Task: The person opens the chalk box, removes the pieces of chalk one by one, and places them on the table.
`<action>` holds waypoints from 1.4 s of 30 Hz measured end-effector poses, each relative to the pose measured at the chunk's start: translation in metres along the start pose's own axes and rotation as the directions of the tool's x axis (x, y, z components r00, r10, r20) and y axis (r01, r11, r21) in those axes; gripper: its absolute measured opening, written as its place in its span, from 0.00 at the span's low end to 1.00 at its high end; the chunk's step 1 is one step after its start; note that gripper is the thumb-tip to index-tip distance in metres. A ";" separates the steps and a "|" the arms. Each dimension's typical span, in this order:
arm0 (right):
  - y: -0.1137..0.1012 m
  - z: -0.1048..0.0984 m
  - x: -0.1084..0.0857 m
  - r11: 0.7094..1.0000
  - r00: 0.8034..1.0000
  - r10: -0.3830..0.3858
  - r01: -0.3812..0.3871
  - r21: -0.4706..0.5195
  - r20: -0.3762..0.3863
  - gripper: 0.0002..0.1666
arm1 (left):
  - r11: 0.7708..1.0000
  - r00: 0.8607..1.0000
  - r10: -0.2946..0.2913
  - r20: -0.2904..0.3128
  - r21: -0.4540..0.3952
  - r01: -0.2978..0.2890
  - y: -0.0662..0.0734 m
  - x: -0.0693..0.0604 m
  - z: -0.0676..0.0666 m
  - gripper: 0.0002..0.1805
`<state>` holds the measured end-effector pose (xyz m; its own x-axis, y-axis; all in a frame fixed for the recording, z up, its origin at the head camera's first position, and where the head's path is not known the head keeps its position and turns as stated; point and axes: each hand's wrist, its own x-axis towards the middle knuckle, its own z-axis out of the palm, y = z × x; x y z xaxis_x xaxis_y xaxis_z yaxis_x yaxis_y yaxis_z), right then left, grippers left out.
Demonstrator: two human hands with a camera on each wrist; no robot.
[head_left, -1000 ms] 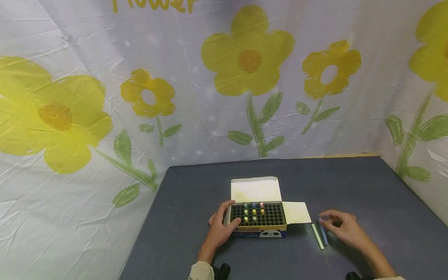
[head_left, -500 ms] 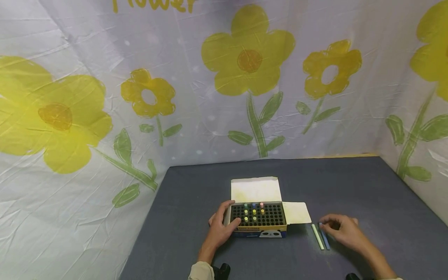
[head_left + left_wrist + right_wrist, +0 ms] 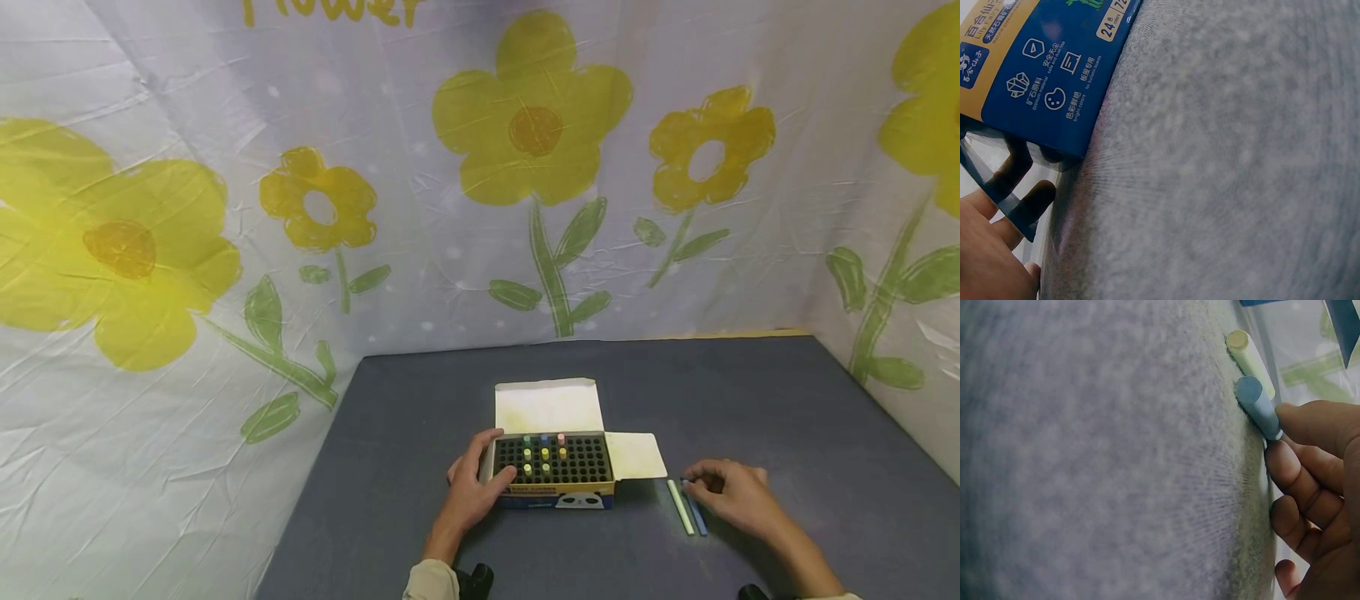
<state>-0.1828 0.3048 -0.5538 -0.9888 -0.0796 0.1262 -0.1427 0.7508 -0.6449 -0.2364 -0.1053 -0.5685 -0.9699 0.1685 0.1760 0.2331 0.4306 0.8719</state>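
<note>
An open chalk box (image 3: 581, 493), blue and yellow with a panda on its front, stands on the dark table. My left hand (image 3: 474, 490) grips its left end, with the thumb at the near top edge; in the left wrist view, fingers show beside a flap under the blue box side (image 3: 1054, 94). Several coloured chalk sticks stand in the black holes of its tray (image 3: 588, 457). To the right, my right hand (image 3: 738, 497) pinches the far end of a blue chalk stick (image 3: 698, 518) lying on the table. Just left of it lies a pale green chalk stick (image 3: 680, 507).
The white lid (image 3: 548, 406) leans back behind the box, and a white side flap (image 3: 635, 456) reaches out to the right, close to the chalk sticks. A flower-printed curtain (image 3: 450, 275) hangs around the table (image 3: 420, 392).
The blue chalk stick has shifted slightly towards me, and its near end now lies level with the green one's. My right hand moved a little with it. The left hand stayed put.
</note>
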 end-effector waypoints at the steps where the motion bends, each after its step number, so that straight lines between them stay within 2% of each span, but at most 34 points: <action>1: 0.000 0.000 0.000 1.000 1.000 -0.003 0.003 0.002 0.000 0.02 | 1.000 1.000 -0.002 -0.001 -0.001 0.002 0.000 0.000 0.000 0.31; 13: -0.004 -0.002 0.000 0.999 0.999 0.004 -0.001 0.050 -0.049 0.06 | 1.000 1.000 -0.017 -0.001 0.010 0.017 0.002 0.000 -0.001 0.31; 20: -0.010 -0.006 0.004 0.984 0.998 -0.001 0.013 0.180 -0.070 0.14 | 0.999 1.000 -0.027 -0.001 0.017 0.027 0.000 0.000 0.000 0.32; 24: -0.016 -0.009 0.006 0.977 0.996 -0.014 0.033 0.211 -0.088 0.16 | 0.999 0.999 -0.034 -0.004 0.021 0.034 -0.001 0.000 0.001 0.32; 30: -0.026 -0.012 0.010 0.959 0.988 -0.064 0.100 0.265 -0.141 0.16 | 0.999 0.999 -0.039 0.000 0.026 0.039 0.000 0.000 0.000 0.32; 37: -0.042 -0.008 0.016 0.964 0.986 -0.064 0.101 0.245 -0.157 0.16 | 0.999 0.999 -0.047 -0.002 0.018 0.047 0.001 -0.001 0.000 0.32; 42: -0.054 0.000 0.021 0.947 0.981 -0.084 0.133 0.291 -0.176 0.14 | 0.999 0.999 -0.044 -0.005 0.009 0.044 0.000 0.000 0.001 0.31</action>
<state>-0.1956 0.2624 -0.5158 -0.9503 -0.0260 0.3103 -0.2796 0.5102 -0.8134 -0.2361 -0.1049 -0.5687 -0.9795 0.1453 0.1397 0.1909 0.4459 0.8745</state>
